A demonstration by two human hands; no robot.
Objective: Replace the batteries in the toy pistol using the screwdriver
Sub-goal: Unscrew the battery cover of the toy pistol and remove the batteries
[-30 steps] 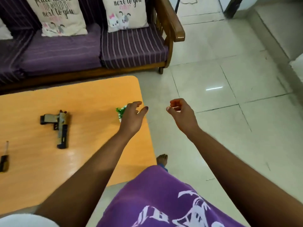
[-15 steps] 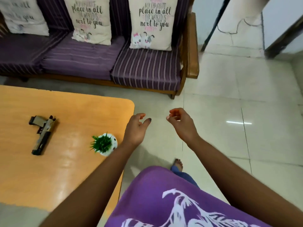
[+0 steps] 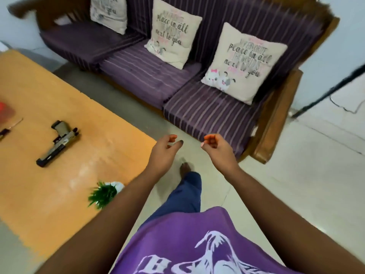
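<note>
Both hands are held out in front of us, over the floor (image 3: 296, 194) just off the corner of the desk (image 3: 49, 204). Our left hand (image 3: 164, 153) has loosely curled fingers and grips nothing; our right hand (image 3: 217, 147) likewise hangs with its fingers lightly bent and holds nothing. Neither hand touches the desk or anything on it.

We see the toy pistol (image 3: 58, 143) lying flat on the orange desk, well apart from both hands, its muzzle pointing toward the near edge and its grip toward the sofa (image 3: 197, 111). At the far left edge of the view a dark, slender item (image 3: 4, 133) lies on the desk; we take it to be the screwdriver, though too little of it shows to be certain. A red object (image 3: 6, 113) sits beyond it, cut off by the frame, and we cannot tell what it is. A small potted plant (image 3: 104, 192) stands near the desk corner, just beside our left forearm. No batteries are visible.

We judge the task not yet begun: the pistol appears closed and untouched and the tool lies unclaimed. All steps remain, as far as we can see: reaching the desk, taking the screwdriver, opening the battery cover, exchanging the cells and refastening the cover.
</note>
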